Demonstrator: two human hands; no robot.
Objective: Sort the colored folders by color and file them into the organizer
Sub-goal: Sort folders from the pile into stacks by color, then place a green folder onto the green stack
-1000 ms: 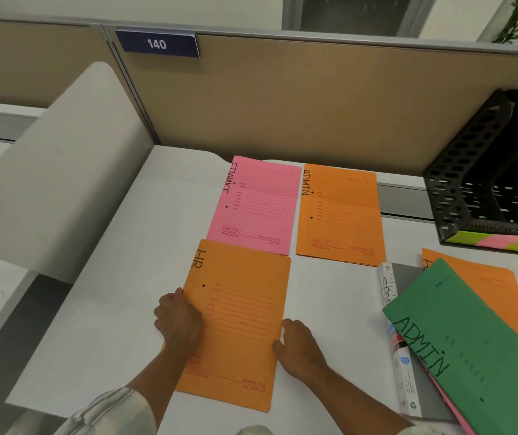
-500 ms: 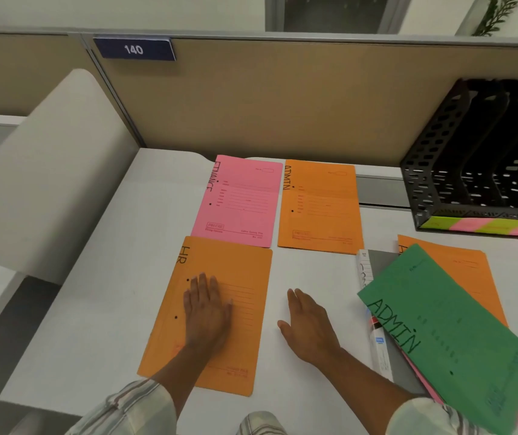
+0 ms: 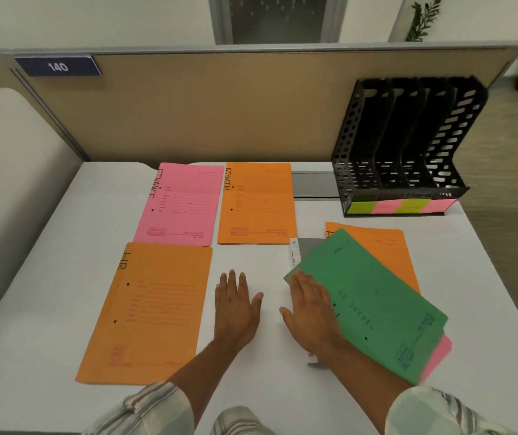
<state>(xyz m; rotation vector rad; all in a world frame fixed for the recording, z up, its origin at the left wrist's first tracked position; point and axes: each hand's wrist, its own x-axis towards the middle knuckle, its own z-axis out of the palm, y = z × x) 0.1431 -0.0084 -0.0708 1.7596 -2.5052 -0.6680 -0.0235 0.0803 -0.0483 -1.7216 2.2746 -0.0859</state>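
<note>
While both hands lie flat and open-fingered on the white counter, the coloured card folders sit spread around them. A large orange folder marked HR lies flat at the near left, just left of the left hand, which rests palm down on bare counter and grips nothing. Beyond it, a pink folder lettered FINANCE and an orange folder lettered ADMIN lie side by side toward the far edge, close but apart. The right hand rests with its fingers spread on the near-left corner of a green folder, holding nothing closed in its grasp. This green folder lies tilted on top of a loose pile: another orange folder shows behind it, a pink edge pokes out at its near right, and a grey binder with a white spine shows at its far left. At the far right stands a black perforated file organizer with upright compartments, its front strip carrying green and pink labels. A tan partition panel with a blue plate reading 140 backs the counter.
</note>
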